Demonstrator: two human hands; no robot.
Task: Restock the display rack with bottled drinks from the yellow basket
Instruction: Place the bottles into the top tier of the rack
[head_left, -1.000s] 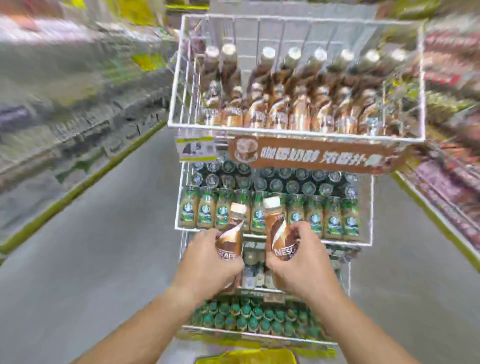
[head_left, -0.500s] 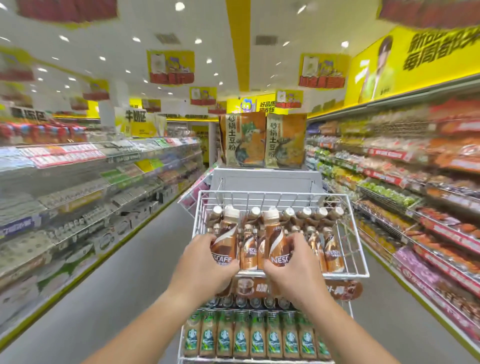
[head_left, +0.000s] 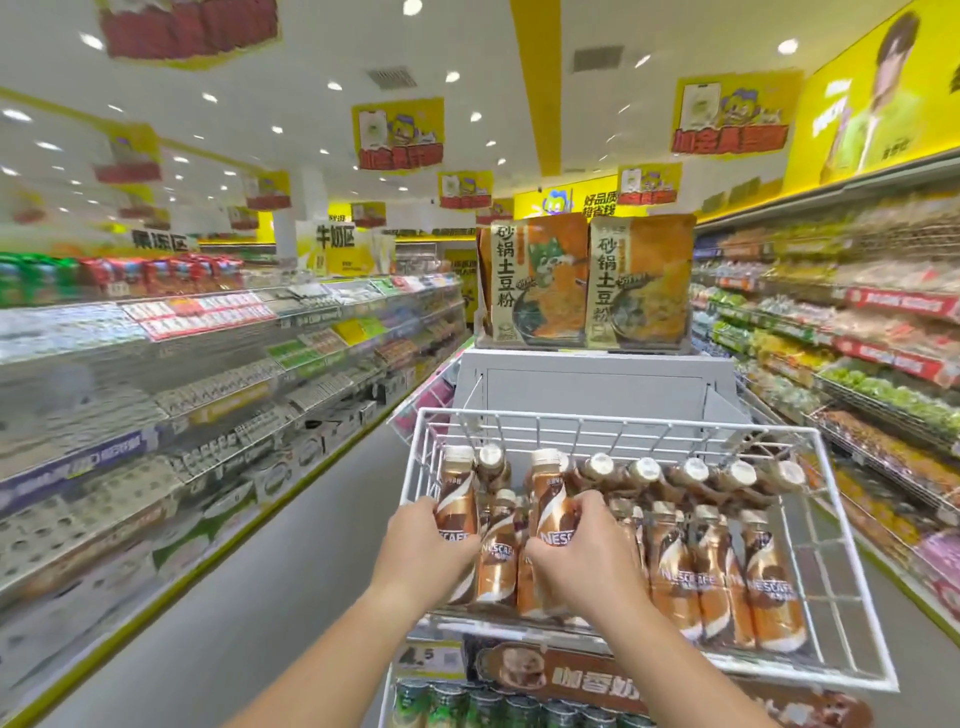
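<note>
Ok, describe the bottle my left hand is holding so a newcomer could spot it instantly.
Find the white wire basket topping the rack in mid-aisle. At its left end, the left hand grips a brown plastic coffee bottle with a cream cap. Unlike its neighbours, it stands at the basket's leftmost edge, taller than the bottle beside it.

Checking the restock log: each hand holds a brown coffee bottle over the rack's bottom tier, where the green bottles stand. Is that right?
Not quite. The head view shows the left hand and right hand each holding a brown coffee bottle in the top basket of the rack, among other brown bottles. The green bottles stand on the tier below it.
</note>
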